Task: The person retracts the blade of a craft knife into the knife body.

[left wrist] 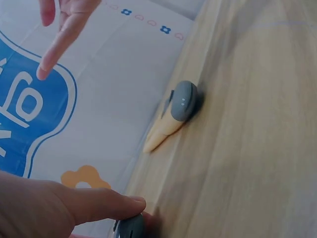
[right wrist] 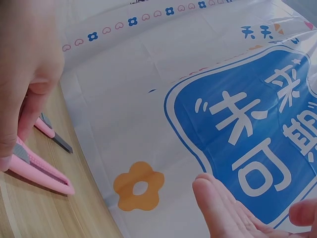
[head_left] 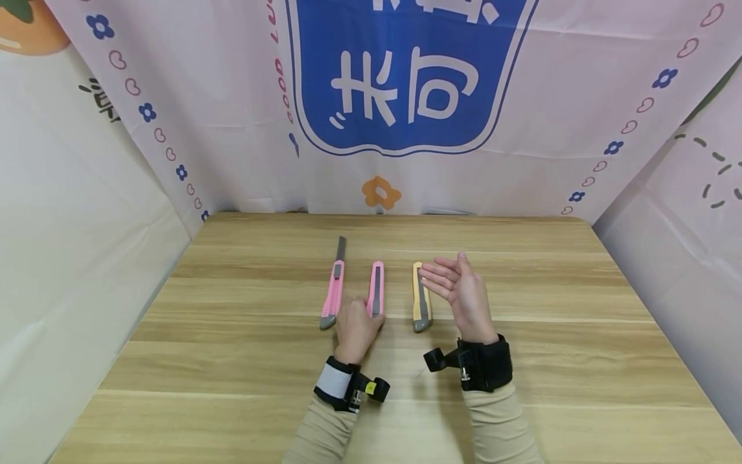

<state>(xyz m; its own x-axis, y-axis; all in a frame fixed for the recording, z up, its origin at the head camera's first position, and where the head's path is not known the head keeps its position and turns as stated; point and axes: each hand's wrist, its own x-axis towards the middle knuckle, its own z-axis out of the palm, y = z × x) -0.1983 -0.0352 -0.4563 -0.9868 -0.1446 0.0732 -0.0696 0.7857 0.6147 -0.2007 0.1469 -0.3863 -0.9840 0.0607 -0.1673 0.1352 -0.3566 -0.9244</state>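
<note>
Three utility knives lie side by side on the wooden table (head_left: 232,361). At the left is a pink utility knife (head_left: 333,293) with its grey blade slid out. My left hand (head_left: 355,332) grips the grey base end of the middle pink utility knife (head_left: 378,278), whose blade is retracted; thumb and fingers pinch that end in the left wrist view. A yellow utility knife (head_left: 417,299) lies to the right, its grey end toward me. My right hand (head_left: 468,303) is held with fingers extended and palm turned inward, its fingertips overlapping the yellow knife in the head view. It holds nothing.
A white cloth with a blue emblem (head_left: 400,138) hangs behind the table's back edge. Pale cloths hang at the left (head_left: 81,245) and the right (head_left: 666,238). Black straps with small cameras circle both wrists.
</note>
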